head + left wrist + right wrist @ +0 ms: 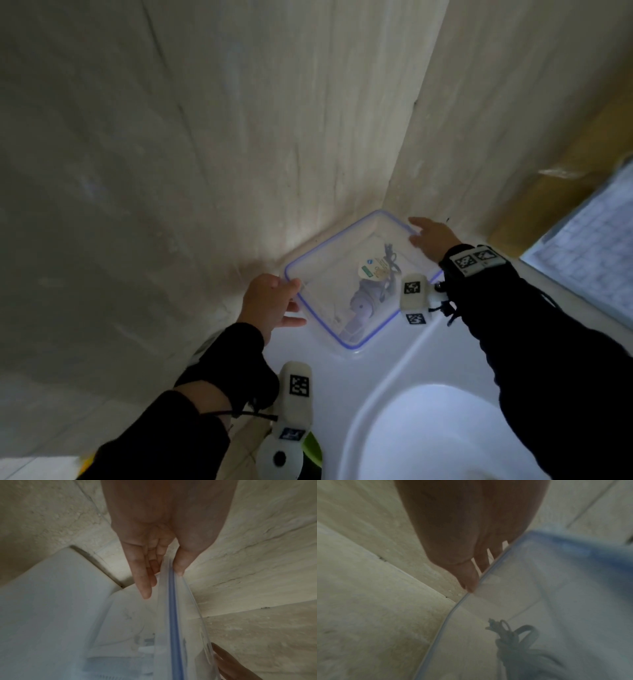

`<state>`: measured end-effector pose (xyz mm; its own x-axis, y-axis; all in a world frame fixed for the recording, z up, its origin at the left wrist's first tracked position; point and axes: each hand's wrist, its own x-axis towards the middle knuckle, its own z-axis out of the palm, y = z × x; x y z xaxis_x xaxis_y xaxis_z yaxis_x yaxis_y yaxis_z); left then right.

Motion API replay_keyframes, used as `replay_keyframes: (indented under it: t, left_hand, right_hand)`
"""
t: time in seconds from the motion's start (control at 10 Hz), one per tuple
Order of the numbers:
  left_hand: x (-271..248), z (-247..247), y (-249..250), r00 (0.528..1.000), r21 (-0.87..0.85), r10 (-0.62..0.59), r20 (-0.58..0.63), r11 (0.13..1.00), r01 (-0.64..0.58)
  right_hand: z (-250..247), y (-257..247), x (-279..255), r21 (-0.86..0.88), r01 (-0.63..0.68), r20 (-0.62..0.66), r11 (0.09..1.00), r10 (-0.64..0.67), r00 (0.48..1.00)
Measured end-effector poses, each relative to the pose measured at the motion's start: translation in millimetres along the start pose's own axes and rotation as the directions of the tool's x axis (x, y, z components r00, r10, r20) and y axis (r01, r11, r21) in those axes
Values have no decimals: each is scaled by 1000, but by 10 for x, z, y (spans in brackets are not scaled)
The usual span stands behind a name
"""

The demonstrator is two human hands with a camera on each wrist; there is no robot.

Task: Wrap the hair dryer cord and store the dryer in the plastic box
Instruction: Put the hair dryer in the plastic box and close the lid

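A clear lid (329, 274) with a blue seal covers the plastic box in the wall corner; whether it sits fully down I cannot tell. Through it I see the pale purple hair dryer (361, 305), its bundled dark cord (390, 260) and a round tag (373, 269). My left hand (270, 305) pinches the lid's near-left edge; in the left wrist view the thumb and fingers of my left hand (159, 563) close on the lid rim (172, 601) above the box wall (123, 622). My right hand (428, 236) holds the far-right corner. In the right wrist view my right hand (471, 561) grips the rim, the cord (513, 642) below.
The box stands on a white counter (342, 377), hard against two tiled walls. A round white basin (428, 438) lies close at the front right. A brown board (548, 192) and a white gridded sheet (589, 246) stand at the right. A green object (313, 448) shows below the counter.
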<state>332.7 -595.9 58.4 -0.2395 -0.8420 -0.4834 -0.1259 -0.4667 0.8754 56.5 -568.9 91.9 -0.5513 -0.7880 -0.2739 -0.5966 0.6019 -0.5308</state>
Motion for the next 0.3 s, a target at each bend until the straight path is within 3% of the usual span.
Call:
replay_keyframes:
  t: [0.2, 0.3]
  left_hand:
    - [-73, -30, 55, 999, 7, -7, 34, 1000, 7]
    - [-100, -48, 112, 1000, 16, 16, 19, 1000, -16]
  right_hand:
    - [-265, 109, -451, 127, -32, -112, 991, 47, 993]
    - [-407, 177, -701, 323, 13, -213, 946, 59, 975]
